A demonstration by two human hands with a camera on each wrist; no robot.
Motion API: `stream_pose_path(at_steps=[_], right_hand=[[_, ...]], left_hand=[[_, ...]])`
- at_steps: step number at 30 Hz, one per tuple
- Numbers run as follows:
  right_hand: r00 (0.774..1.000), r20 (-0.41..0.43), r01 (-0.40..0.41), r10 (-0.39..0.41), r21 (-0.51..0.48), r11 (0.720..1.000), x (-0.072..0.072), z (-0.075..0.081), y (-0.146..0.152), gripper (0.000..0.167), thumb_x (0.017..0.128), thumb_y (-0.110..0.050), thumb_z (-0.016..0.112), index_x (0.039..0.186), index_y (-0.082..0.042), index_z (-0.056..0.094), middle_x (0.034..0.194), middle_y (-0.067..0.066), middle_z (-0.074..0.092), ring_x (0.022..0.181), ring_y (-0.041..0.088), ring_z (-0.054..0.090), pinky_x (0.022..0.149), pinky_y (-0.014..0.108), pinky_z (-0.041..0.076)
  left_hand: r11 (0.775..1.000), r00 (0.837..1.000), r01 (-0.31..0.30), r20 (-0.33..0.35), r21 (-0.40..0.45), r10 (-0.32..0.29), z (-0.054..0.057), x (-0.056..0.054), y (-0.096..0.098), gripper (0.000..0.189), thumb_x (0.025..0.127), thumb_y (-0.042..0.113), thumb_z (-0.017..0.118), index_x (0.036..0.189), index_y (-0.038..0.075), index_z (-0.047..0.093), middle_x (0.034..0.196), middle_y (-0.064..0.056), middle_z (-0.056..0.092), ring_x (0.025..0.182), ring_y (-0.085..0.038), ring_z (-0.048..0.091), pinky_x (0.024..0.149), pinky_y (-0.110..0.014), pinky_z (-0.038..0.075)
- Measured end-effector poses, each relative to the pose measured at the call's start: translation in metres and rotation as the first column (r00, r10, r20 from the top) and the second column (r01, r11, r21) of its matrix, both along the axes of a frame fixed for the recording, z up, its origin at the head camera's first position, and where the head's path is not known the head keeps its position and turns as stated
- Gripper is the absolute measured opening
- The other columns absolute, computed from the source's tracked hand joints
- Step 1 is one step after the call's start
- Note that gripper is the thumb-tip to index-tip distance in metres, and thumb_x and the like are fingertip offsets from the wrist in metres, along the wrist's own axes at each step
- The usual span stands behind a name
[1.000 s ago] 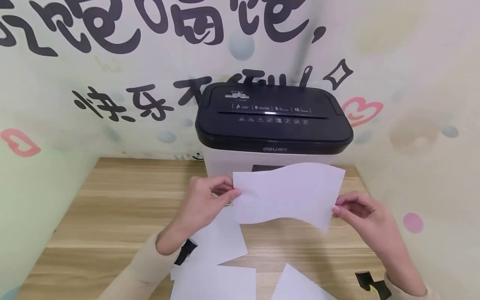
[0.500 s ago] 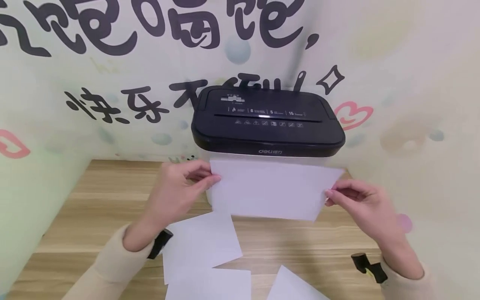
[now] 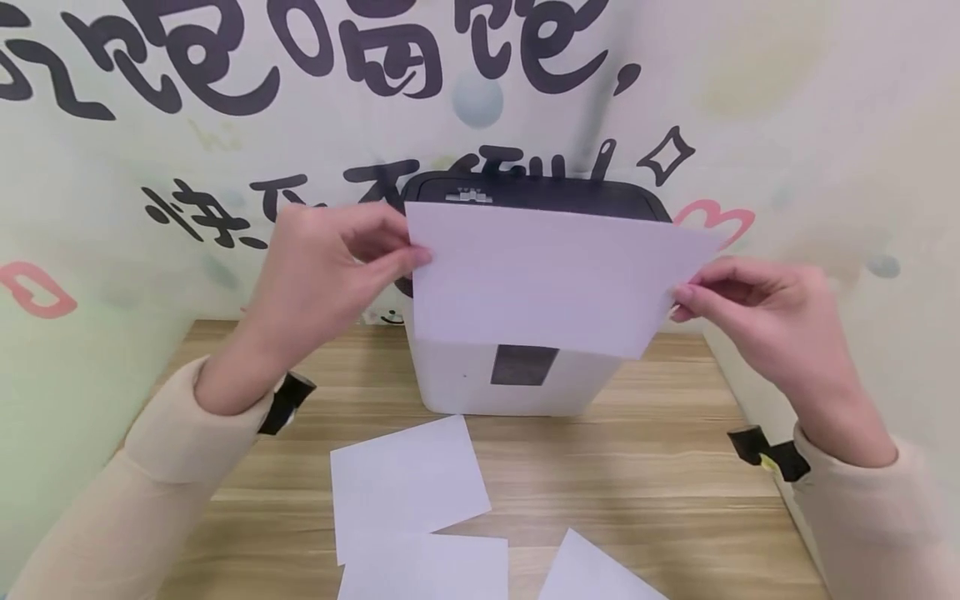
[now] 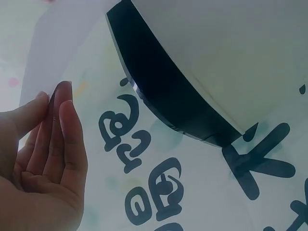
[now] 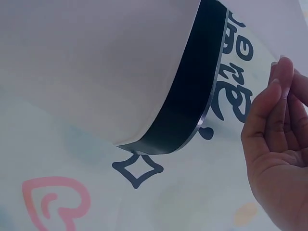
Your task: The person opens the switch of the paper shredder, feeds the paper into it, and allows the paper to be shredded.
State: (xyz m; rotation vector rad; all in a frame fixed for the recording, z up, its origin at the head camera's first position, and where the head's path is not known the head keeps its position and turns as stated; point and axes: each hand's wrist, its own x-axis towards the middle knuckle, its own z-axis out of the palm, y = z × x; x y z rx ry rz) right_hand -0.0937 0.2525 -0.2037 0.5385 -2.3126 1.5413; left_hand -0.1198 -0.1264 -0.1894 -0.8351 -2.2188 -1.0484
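A sheet of white paper [image 3: 540,279] is stretched between my two hands in the head view. My left hand [image 3: 322,275] pinches its left edge between thumb and fingers. At the right edge, my right hand [image 3: 772,325] pinches it the same way. The sheet overlaps most of the dark top of a paper shredder [image 3: 450,375] and hides its slot. In the left wrist view the left fingers [image 4: 67,130] meet the thumb on the sheet's edge. The right wrist view has the right fingers [image 5: 269,110] at the paper's other side.
Several white sheets lie in front of the shredder: one at the left [image 3: 408,483], one overlapping it nearer me [image 3: 427,571], another to the right [image 3: 596,571]. They rest on a wood-grain table [image 3: 637,492]. A printed wall covering [image 3: 300,125] stands close behind and at both sides.
Both hands have raised the paper from in front of the shredder's white body up to its dark top. The sheet, curved a second ago, is now nearly flat.
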Motion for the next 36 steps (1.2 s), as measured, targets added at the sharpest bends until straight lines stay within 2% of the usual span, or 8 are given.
stream_pose_path(at_steps=[6,9,12,17,23,30,36], right_hand=[[0.997,0.013,-0.073,0.075,-0.12,0.99,-0.015,0.01,0.0,0.009,0.079,0.016,0.074,0.088,0.015,0.07,0.072,0.01,0.073,0.063,0.015,0.071,0.067,0.018,0.056],[0.999,0.019,-0.032,0.033,-0.053,0.998,-0.024,0.021,-0.003,0.009,0.081,0.01,0.076,0.087,0.014,0.07,0.072,0.009,0.072,0.062,0.015,0.07,0.068,0.017,0.055],[0.999,0.036,0.012,-0.012,-0.001,1.0,-0.034,0.032,-0.004,0.013,0.083,0.003,0.077,0.088,0.013,0.07,0.073,0.01,0.071,0.063,0.017,0.07,0.07,0.018,0.054],[0.996,0.057,0.066,-0.068,0.031,0.997,-0.052,0.045,-0.003,0.018,0.084,-0.003,0.078,0.091,0.011,0.071,0.074,0.009,0.073,0.066,0.016,0.07,0.066,0.018,0.054],[0.988,0.098,0.116,-0.124,0.077,0.99,-0.065,0.047,0.0,0.019,0.086,-0.009,0.078,0.096,0.007,0.073,0.076,0.005,0.074,0.071,0.013,0.07,0.067,0.017,0.05],[0.99,0.071,0.116,-0.121,0.078,0.99,-0.08,0.05,0.001,0.021,0.084,-0.011,0.08,0.095,0.006,0.074,0.074,0.005,0.073,0.068,0.013,0.069,0.061,0.018,0.048],[0.994,0.05,0.094,-0.097,0.056,0.994,-0.097,0.048,0.0,0.017,0.084,-0.009,0.079,0.093,0.005,0.074,0.073,0.004,0.073,0.067,0.014,0.069,0.057,0.018,0.046]], left_hand=[[1.0,1.0,-0.002,0.013,-0.003,0.002,0.008,-0.014,0.001,0.007,0.082,0.007,0.082,0.082,0.003,0.075,0.074,-0.002,0.074,0.062,-0.006,0.068,0.058,-0.013,0.05],[1.0,0.999,-0.014,0.035,-0.023,0.015,0.018,-0.022,0.0,0.009,0.084,0.01,0.08,0.084,0.003,0.075,0.075,-0.003,0.074,0.063,-0.008,0.069,0.062,-0.014,0.052],[0.998,0.999,-0.035,0.04,-0.051,0.037,0.03,-0.031,0.0,0.012,0.086,0.013,0.079,0.086,0.002,0.075,0.077,-0.002,0.074,0.065,-0.004,0.068,0.064,-0.015,0.052],[0.994,0.998,-0.06,-0.017,-0.094,0.059,0.043,-0.049,0.001,0.015,0.087,0.016,0.078,0.087,0.002,0.075,0.079,-0.002,0.075,0.065,0.009,0.063,0.064,-0.014,0.051],[0.992,0.998,-0.056,-0.031,-0.11,0.053,0.046,-0.061,0.004,0.015,0.087,0.017,0.078,0.089,0.002,0.076,0.078,-0.001,0.074,0.065,0.009,0.063,0.069,-0.013,0.052],[0.989,0.997,-0.079,-0.018,-0.121,0.077,0.048,-0.07,0.008,0.015,0.088,0.016,0.077,0.091,0.001,0.075,0.081,-0.004,0.075,0.066,0.01,0.063,0.071,-0.012,0.052],[0.987,0.994,-0.104,0.016,-0.119,0.106,0.048,-0.08,0.011,0.016,0.089,0.017,0.077,0.09,0.002,0.075,0.085,-0.009,0.076,0.065,0.016,0.059,0.068,-0.009,0.049]])
